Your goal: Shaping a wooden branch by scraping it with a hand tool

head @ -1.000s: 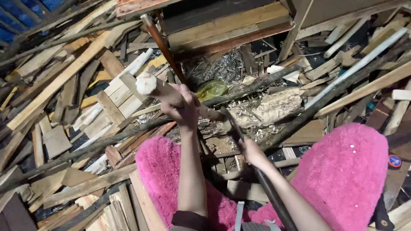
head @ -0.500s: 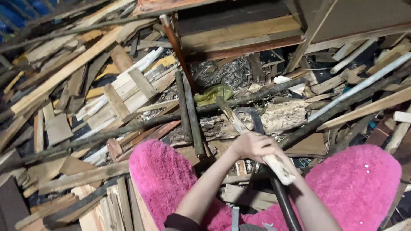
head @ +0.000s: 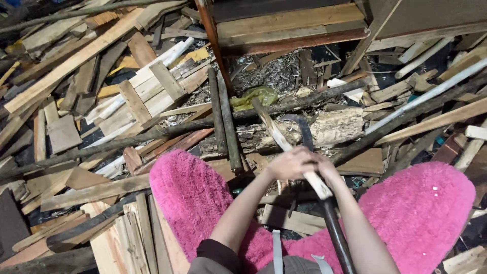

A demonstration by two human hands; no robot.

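Observation:
My left hand [head: 287, 165] and my right hand [head: 324, 171] are clasped together on a pale wooden stick [head: 271, 127]. The stick slants up and to the left from my hands toward a green rag [head: 256, 95]. Below my hands a dark round pole [head: 339, 238] runs down to the bottom edge. A dark curved blade [head: 306, 133] arcs just beyond my fingers, over a pale rotten log [head: 337, 127]. Whether the blade joins the pole is hidden by my hands.
Pink fluffy cloth covers my left knee [head: 190, 200] and my right knee [head: 421, 213]. Scrap planks [head: 76, 61], slats and dark branches [head: 127, 139] are heaped all around. Heavy boards [head: 289, 23] lie at the top, and two dark poles [head: 225, 122] stand beside the log.
My left hand, stretched out over the pile a second ago, has come back and joined my right hand on the stick. Since half a second ago the hands have barely shifted.

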